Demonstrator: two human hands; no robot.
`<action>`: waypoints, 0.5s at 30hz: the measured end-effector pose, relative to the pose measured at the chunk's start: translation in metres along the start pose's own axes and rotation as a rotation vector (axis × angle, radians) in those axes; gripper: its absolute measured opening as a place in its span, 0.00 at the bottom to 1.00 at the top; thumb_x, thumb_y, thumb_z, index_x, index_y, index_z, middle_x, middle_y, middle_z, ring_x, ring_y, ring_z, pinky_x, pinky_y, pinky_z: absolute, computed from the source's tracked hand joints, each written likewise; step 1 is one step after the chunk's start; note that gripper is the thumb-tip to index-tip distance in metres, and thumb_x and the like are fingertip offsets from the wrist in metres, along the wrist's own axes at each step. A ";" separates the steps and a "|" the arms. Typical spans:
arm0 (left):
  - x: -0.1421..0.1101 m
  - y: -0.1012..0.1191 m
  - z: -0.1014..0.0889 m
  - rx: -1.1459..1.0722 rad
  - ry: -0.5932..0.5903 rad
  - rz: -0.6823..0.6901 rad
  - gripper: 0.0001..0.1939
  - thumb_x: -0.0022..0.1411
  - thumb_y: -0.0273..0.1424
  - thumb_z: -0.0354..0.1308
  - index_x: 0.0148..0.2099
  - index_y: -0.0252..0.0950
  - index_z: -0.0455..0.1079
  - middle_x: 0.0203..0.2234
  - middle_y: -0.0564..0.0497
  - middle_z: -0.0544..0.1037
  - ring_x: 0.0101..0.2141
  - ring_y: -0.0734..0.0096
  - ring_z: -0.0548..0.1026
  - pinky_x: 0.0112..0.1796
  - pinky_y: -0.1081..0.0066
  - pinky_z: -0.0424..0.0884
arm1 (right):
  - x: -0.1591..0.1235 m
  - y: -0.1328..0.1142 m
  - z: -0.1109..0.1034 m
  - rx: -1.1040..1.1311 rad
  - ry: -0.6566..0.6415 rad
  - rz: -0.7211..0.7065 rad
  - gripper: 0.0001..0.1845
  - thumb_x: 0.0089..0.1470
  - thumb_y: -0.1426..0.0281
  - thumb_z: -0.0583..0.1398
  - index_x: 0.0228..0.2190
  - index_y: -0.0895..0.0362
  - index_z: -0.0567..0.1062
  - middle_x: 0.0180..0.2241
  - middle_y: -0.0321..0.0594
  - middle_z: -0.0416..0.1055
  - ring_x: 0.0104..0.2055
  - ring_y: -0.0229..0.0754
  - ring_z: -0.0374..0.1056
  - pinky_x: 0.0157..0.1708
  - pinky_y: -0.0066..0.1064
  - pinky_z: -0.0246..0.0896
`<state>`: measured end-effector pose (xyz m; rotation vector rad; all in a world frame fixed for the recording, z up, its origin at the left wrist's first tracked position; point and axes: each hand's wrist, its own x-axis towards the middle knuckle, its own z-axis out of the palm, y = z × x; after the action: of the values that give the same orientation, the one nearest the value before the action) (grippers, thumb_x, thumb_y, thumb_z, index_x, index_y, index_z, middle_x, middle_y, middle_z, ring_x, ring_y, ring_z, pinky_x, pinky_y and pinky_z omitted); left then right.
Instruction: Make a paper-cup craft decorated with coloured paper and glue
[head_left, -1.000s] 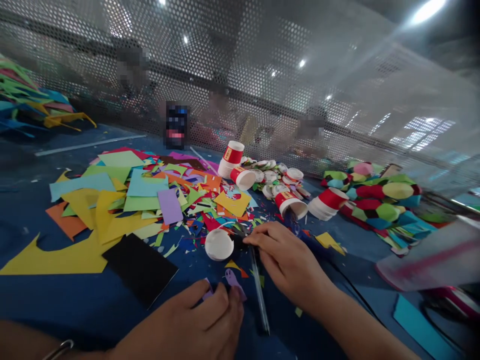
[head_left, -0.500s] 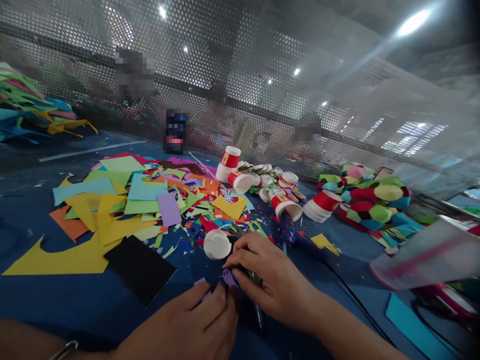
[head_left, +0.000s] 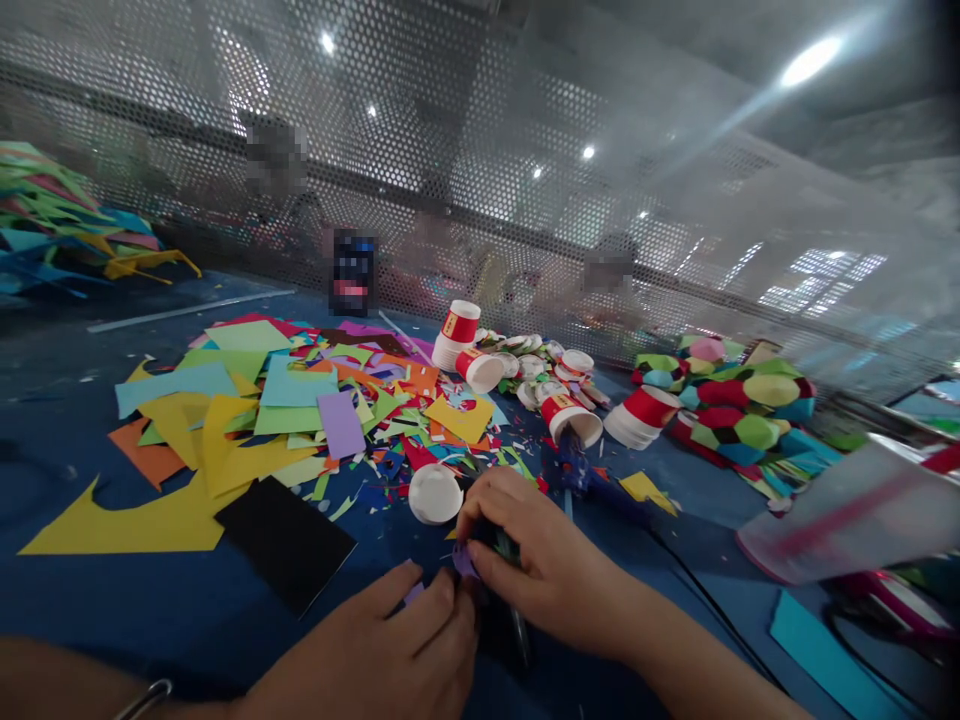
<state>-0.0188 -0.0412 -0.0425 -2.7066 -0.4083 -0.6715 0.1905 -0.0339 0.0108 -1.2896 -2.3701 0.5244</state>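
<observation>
My right hand (head_left: 532, 570) has its thumb and fingers closed on a small purple paper cut-out (head_left: 465, 560), mostly covered by the fingertips. My left hand (head_left: 390, 640) lies curled beside it, fingers pressed together against the lower side of the same cut-out. A second bit of purple paper (head_left: 413, 592) peeks out behind the left fingers. Beneath the right palm a thin dark, shiny tool (head_left: 520, 638) sticks out; its kind is mostly hidden. A white round paper cup piece (head_left: 436, 494) rests just beyond the fingertips. Black paper (head_left: 289, 545) lies left of the hands.
A heap of coloured paper scraps (head_left: 300, 390) spreads ahead. Red-and-white paper cups (head_left: 480, 370) lie behind it. A blue glue gun (head_left: 592, 485) with a cord, a translucent container (head_left: 847, 510) and patchwork paper balls (head_left: 735, 400) are at right. A perforated metal screen (head_left: 480, 150) stands behind.
My right fingers have moved down over the purple cut-out, and its drawn face is now mostly covered. The left hand has barely moved. The whole view has shifted slightly.
</observation>
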 end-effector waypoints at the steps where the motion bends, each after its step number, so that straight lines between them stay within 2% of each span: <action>1: 0.000 -0.001 0.000 0.002 -0.001 -0.003 0.14 0.71 0.28 0.48 0.48 0.35 0.74 0.45 0.52 0.81 0.44 0.68 0.74 0.45 0.66 0.61 | 0.000 0.000 -0.001 0.011 0.007 0.004 0.09 0.56 0.80 0.58 0.37 0.56 0.72 0.40 0.40 0.69 0.44 0.44 0.65 0.45 0.37 0.60; 5: 0.001 -0.005 0.002 0.003 0.001 0.007 0.13 0.71 0.29 0.49 0.48 0.37 0.74 0.47 0.52 0.81 0.44 0.68 0.74 0.45 0.66 0.61 | 0.000 -0.001 -0.002 0.072 0.014 0.050 0.07 0.55 0.79 0.60 0.35 0.56 0.72 0.36 0.37 0.71 0.40 0.42 0.66 0.41 0.35 0.60; 10: 0.002 -0.008 0.006 -0.011 0.005 0.005 0.10 0.71 0.30 0.50 0.46 0.39 0.74 0.45 0.53 0.80 0.41 0.69 0.73 0.42 0.67 0.63 | 0.000 0.001 -0.002 0.131 0.036 0.077 0.10 0.52 0.81 0.60 0.34 0.55 0.73 0.34 0.35 0.72 0.37 0.40 0.66 0.37 0.31 0.60; 13: 0.004 -0.010 0.000 -0.069 -0.013 0.000 0.09 0.69 0.29 0.51 0.44 0.38 0.73 0.41 0.53 0.80 0.38 0.69 0.73 0.39 0.69 0.64 | 0.000 0.003 -0.001 0.139 0.056 0.079 0.10 0.51 0.81 0.60 0.33 0.55 0.74 0.33 0.34 0.72 0.36 0.39 0.67 0.37 0.31 0.60; 15: 0.007 -0.013 -0.010 -0.171 -0.041 -0.055 0.07 0.67 0.28 0.53 0.44 0.40 0.72 0.40 0.54 0.79 0.38 0.69 0.74 0.39 0.70 0.66 | -0.001 0.003 -0.001 0.162 0.073 0.083 0.09 0.51 0.81 0.61 0.33 0.55 0.74 0.33 0.34 0.72 0.36 0.39 0.67 0.37 0.30 0.61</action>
<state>-0.0212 -0.0322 -0.0272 -2.8841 -0.4557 -0.6963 0.1939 -0.0327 0.0102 -1.3147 -2.1739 0.6680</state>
